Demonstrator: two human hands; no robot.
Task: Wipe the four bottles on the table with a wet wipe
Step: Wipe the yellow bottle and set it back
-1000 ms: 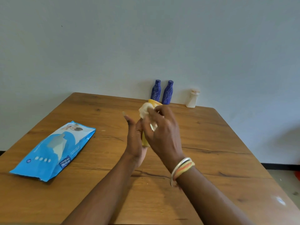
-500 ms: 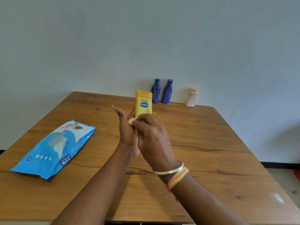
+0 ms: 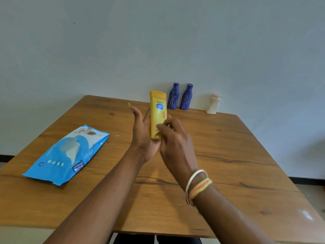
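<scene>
Tabletop (image 3: 228, 155) of brown wood grain, squarish, with dark cracks running from the middle toward 3 o'clock and a small glare spot (image 3: 306, 215) at 4 o'clock near the front corner. Far edge set against a plain pale grey-blue wall (image 3: 158, 41); dark skirting strip (image 3: 306, 180) low at 3 o'clock, sliver of pale floor (image 3: 313, 191) just below it.

Upright above the table's middle, clear of the surface, yellow bottle (image 3: 158, 110), blue label toward the camera. Under and behind it, left hand (image 3: 143, 136), fingers curled round the back with one fingertip showing at the bottle's 3 o'clock side, thumb spread wide toward 11 o'clock. At the bottle's 5 o'clock, right hand (image 3: 175, 143), blurred, fingers bent against the lower front of the bottle; whatever is pinched beneath them, impossible to tell. On that wrist, silver bangle (image 3: 197, 185) and orange-yellow threads.

At 12 o'clock on the far edge, blue bottle (image 3: 173, 96) and second blue bottle (image 3: 187, 97), upright, side by side, close but apart. At 1 o'clock, white bottle (image 3: 213, 104), upright, well apart from them. At 9 o'clock, blue wipes pack (image 3: 68, 155) lying flat.
</scene>
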